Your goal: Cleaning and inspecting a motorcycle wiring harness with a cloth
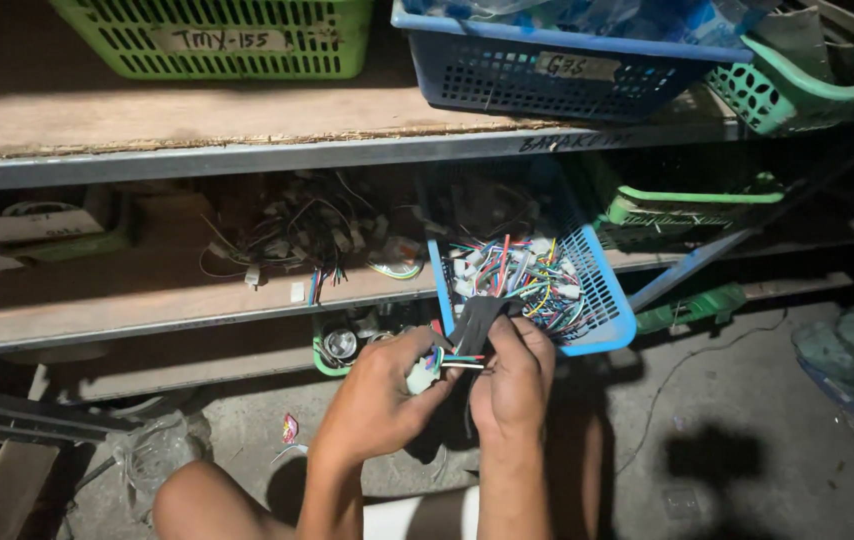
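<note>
Below two shelves, two hands [447, 385], one wire bundle [452, 358]

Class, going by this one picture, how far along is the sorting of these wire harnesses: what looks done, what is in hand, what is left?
Done: hard to tell; loose wires lie on the middle shelf. In hand: the left hand and right hand grip one wire connector bundle. Left: the tilted blue basket holds many coloured harnesses.

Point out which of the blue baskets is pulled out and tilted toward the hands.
The lower blue basket, full of coloured wires, hangs tilted off the middle shelf just above both hands. The other blue basket sits level on the top shelf.
</note>
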